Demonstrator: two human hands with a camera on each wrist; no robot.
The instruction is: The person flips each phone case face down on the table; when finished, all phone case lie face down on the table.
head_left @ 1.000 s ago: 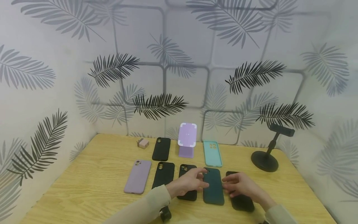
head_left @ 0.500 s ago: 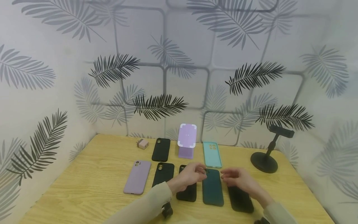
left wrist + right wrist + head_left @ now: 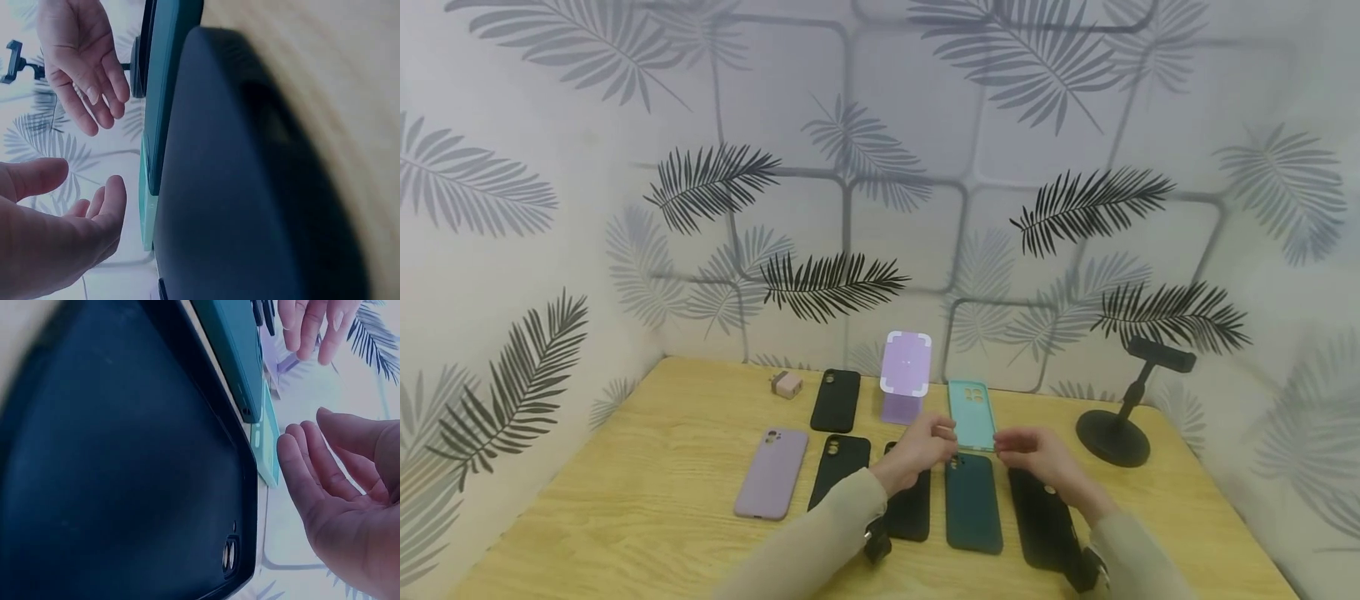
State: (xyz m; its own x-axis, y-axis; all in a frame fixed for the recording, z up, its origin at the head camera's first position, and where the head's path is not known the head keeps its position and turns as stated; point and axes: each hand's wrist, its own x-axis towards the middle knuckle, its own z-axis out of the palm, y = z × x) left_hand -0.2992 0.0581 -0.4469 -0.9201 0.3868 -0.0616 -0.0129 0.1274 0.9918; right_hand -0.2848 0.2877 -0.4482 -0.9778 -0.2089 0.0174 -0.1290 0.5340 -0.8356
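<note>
Low in the centre of the head view, the left hand [image 3: 921, 450] and the right hand [image 3: 1037, 458] hover with fingers relaxed, palms facing each other, grasping nothing. Between and just below them the dark green phone case [image 3: 972, 512] lies flat on the wooden table [image 3: 647, 492]. Their fingertips seem to hang by the near end of the mint case [image 3: 972, 413], though contact is unclear.

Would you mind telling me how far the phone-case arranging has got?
Done: the dark green silicone phone case lies flat in the front row. In hand: nothing; left hand and right hand hover open above it. Left: the turquoise phone case behind looks untouched.
</note>
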